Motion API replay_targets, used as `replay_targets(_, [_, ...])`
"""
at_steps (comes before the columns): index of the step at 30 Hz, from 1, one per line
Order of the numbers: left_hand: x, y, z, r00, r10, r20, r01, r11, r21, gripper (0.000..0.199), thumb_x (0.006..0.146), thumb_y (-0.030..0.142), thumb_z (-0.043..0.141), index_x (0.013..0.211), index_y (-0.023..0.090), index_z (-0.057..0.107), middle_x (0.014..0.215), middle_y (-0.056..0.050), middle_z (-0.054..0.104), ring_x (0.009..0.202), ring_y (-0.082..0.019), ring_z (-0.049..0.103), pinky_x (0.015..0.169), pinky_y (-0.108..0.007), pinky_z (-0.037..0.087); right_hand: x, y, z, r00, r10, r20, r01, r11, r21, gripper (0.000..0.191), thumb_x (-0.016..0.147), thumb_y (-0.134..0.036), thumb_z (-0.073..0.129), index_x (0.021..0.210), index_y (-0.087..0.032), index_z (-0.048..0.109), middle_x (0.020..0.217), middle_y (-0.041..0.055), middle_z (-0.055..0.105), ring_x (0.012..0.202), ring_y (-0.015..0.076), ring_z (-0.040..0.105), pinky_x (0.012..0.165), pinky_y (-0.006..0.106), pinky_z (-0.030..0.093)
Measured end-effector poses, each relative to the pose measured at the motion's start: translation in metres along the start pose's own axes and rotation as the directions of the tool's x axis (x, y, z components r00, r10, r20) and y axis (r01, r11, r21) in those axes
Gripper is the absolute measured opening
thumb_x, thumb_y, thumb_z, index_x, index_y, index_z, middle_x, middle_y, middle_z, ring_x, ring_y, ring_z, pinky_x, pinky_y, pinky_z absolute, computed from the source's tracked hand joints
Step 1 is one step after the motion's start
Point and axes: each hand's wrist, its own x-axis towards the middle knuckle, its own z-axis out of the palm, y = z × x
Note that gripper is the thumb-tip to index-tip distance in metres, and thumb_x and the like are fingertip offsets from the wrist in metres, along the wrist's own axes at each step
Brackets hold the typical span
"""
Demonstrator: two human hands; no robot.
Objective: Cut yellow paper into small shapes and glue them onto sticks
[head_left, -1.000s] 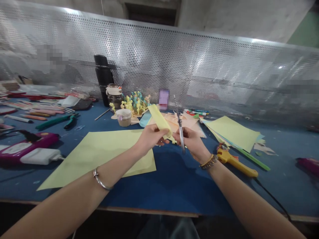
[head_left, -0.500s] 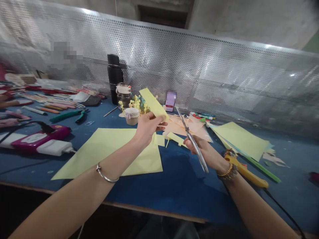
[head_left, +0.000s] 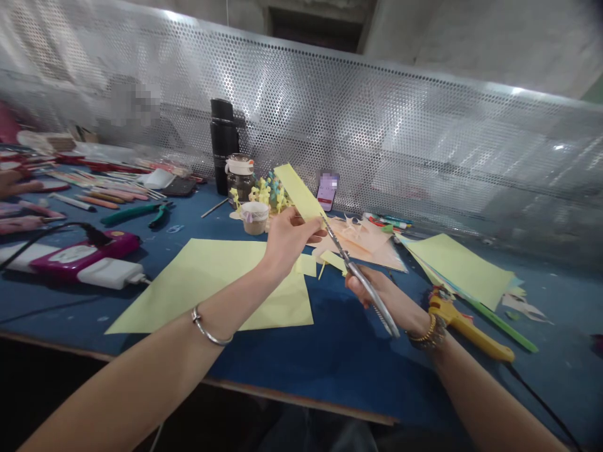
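Note:
My left hand (head_left: 289,242) pinches a yellow paper strip (head_left: 299,191) near its lower end, the strip slanting up to the left. In my right hand (head_left: 377,292) is a pair of silver scissors (head_left: 370,292), fingers closed round the handles. The blade tips meet the strip's lower end beside my left fingertips; whether they cut into it I cannot tell. Below my left forearm lies a large yellow sheet (head_left: 188,285). Small yellow paper pieces (head_left: 332,258) rest on the table between the hands.
A yellow glue gun (head_left: 471,329) and a stack of yellow sheets (head_left: 459,263) lie at right. Behind stand a small cup (head_left: 254,220), a jar (head_left: 240,179), a black flask (head_left: 223,141) and a phone (head_left: 327,191). A purple power strip (head_left: 85,254) is left; another person's hand (head_left: 16,185) shows beyond.
The scissors have moved left and their tips now reach the strip's lower end. My left hand still pinches the strip. The whole view has shifted slightly.

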Motion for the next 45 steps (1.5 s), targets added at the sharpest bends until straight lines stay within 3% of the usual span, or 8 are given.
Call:
replay_targets(5, [-0.004, 0.0013, 0.0021, 0.998, -0.001, 0.06, -0.002, 0.998, 0.057, 0.021, 0.069, 0.021, 0.065, 0.087, 0.011, 0.063, 0.082, -0.008, 0.07, 0.062, -0.013, 0.066, 0.061, -0.024, 0.056, -0.0016, -0.002, -0.0006, 0.999, -0.014, 0.03, 0.009, 0.99, 0.143, 0.05, 0.085, -0.065, 0.037, 0.079, -0.018, 0.052, 0.059, -0.0019, 0.047, 0.051, 0.0116, 0.044, 0.05, 0.026, 0.036])
replay_targets(13, [-0.0044, 0.0001, 0.0025, 0.997, 0.002, 0.072, -0.004, 1.0, 0.029, 0.02, 0.068, 0.019, 0.065, 0.087, 0.01, 0.063, 0.081, -0.008, 0.07, 0.062, -0.013, 0.067, 0.065, -0.025, 0.057, -0.0025, -0.0057, 0.0, 0.999, 0.014, 0.036, -0.021, 0.98, 0.2, 0.051, 0.083, -0.066, 0.038, 0.078, -0.017, 0.052, 0.058, -0.0023, 0.047, 0.05, 0.011, 0.044, 0.05, 0.025, 0.037])
replay_targets(45, [-0.0059, 0.005, 0.0049, 0.997, -0.044, 0.063, 0.042, 0.998, 0.041, 0.015, 0.066, 0.017, 0.066, 0.081, 0.012, 0.062, 0.076, -0.006, 0.07, 0.06, -0.013, 0.066, 0.065, -0.026, 0.057, -0.0002, -0.0055, 0.0034, 0.999, -0.007, 0.046, -0.005, 0.967, 0.256, 0.051, 0.083, -0.067, 0.039, 0.077, -0.018, 0.051, 0.058, -0.0031, 0.045, 0.048, 0.0097, 0.043, 0.045, 0.023, 0.037])
